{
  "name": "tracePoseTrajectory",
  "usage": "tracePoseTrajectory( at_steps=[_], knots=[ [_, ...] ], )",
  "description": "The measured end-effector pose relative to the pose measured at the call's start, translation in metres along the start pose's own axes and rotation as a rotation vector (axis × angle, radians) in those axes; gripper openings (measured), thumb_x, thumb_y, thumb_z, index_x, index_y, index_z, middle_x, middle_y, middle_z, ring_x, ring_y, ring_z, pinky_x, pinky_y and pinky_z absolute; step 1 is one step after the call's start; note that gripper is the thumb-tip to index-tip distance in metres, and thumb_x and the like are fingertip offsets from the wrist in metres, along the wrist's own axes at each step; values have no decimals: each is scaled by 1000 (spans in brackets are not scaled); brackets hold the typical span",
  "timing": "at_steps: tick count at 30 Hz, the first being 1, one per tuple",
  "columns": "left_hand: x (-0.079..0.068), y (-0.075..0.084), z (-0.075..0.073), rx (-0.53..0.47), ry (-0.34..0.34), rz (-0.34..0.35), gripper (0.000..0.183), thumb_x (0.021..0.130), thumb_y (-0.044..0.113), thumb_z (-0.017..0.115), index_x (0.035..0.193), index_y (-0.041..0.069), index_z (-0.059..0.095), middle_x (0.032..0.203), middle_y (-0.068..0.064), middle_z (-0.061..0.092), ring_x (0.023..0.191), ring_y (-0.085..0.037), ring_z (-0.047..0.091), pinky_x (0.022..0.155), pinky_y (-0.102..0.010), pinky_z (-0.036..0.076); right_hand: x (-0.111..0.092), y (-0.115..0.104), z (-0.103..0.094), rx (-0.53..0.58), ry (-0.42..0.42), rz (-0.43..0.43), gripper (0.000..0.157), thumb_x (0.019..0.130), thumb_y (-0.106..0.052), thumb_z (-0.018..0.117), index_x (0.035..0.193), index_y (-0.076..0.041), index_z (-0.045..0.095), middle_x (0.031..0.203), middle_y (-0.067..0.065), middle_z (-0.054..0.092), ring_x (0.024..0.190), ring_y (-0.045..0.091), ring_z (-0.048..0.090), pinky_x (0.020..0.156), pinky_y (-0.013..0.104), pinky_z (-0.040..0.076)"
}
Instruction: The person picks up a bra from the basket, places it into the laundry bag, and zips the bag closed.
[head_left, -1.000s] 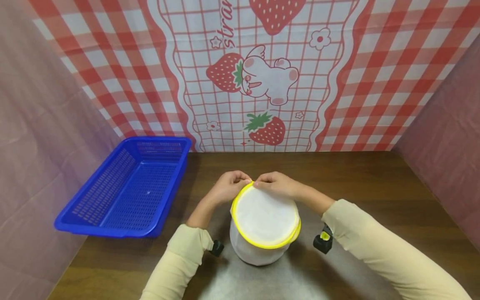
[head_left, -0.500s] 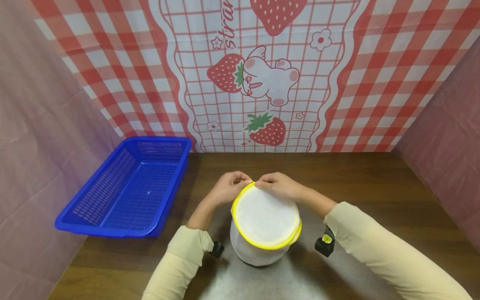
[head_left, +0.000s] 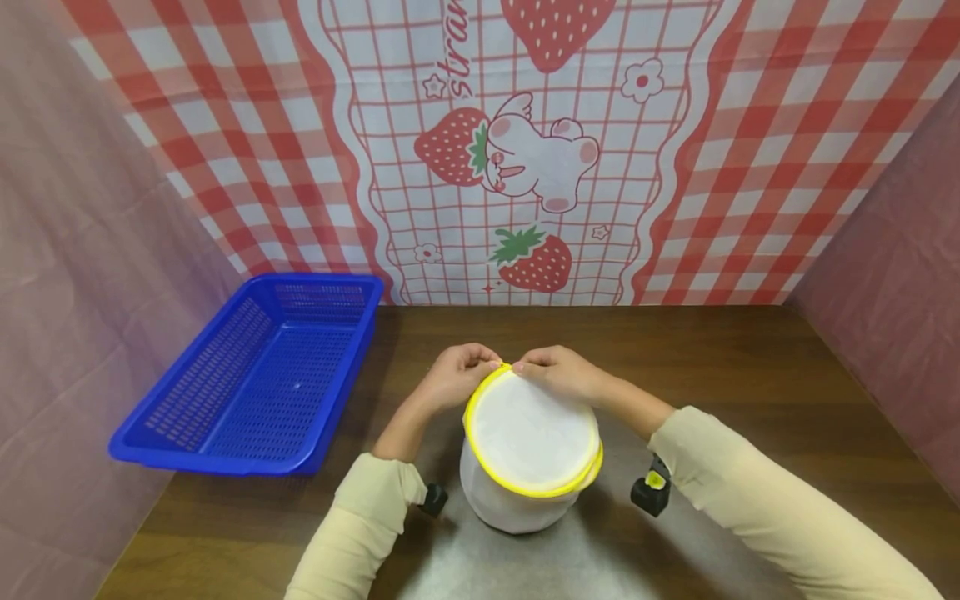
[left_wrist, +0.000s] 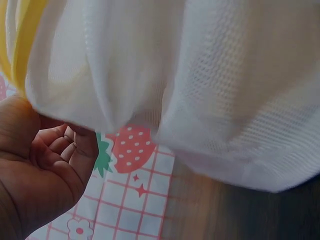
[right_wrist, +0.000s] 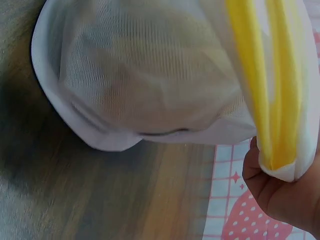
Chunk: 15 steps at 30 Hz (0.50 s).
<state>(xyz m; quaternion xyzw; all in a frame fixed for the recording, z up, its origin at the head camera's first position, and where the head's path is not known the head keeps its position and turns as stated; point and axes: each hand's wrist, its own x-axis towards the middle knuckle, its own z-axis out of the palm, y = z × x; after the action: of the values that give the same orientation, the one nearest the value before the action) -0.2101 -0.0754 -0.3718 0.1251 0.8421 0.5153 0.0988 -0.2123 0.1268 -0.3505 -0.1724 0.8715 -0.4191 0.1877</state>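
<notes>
A white mesh laundry bag [head_left: 517, 504], round like a drum, stands upright on the table. Its flat top [head_left: 534, 429] is edged with yellow trim [head_left: 491, 471]. At the far edge of that top, my left hand [head_left: 456, 375] pinches the rim between thumb and fingers. Close beside it, my right hand [head_left: 558, 371] pinches the same rim. In the left wrist view, the left hand [left_wrist: 47, 165] has its fingers curled behind the mesh. The right wrist view has the right hand [right_wrist: 287, 195] at the end of the yellow trim. Whatever small part lies between the fingertips is hidden.
A blue perforated plastic basket [head_left: 277, 387] rests at the left of the brown wooden table [head_left: 712, 358]. Behind the table hangs a red-and-white strawberry-print cloth [head_left: 525, 150]. Pinkish cloth walls [head_left: 892, 250] stand at both sides. A black wrist camera [head_left: 649, 493] sits under the right sleeve.
Both hands stay pinched at the bag's far rim and hardly move. The bag and the basket keep their places.
</notes>
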Motion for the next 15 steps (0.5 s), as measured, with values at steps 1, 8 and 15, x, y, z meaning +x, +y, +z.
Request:
tracePoseTrajectory(
  at_steps=[1,8,15],
  knots=[
    [0,0,0,3,3,1,20,93,19,57,101,2,65,90,-12,68,67,-12,59,61,-24,51,-1,0,-1,2,3,3,31,96,-32,50,101,-8,69,92,8,65,71,13,56,61,26,49],
    [-1,0,-1,6,13,9,21,93,19,57,102,1,65,92,-12,68,68,-12,59,64,-25,53,-3,3,-3,16,-5,7,33,96,-34,50,103,-7,68,94,8,66,70,13,58,61,26,50],
    [0,-1,-1,2,2,10,22,94,20,57,102,1,65,93,-12,68,70,-11,61,65,-25,52,0,4,-3,11,7,-20,32,95,-32,51,98,-6,69,89,8,66,67,12,56,59,26,49]
  ],
)
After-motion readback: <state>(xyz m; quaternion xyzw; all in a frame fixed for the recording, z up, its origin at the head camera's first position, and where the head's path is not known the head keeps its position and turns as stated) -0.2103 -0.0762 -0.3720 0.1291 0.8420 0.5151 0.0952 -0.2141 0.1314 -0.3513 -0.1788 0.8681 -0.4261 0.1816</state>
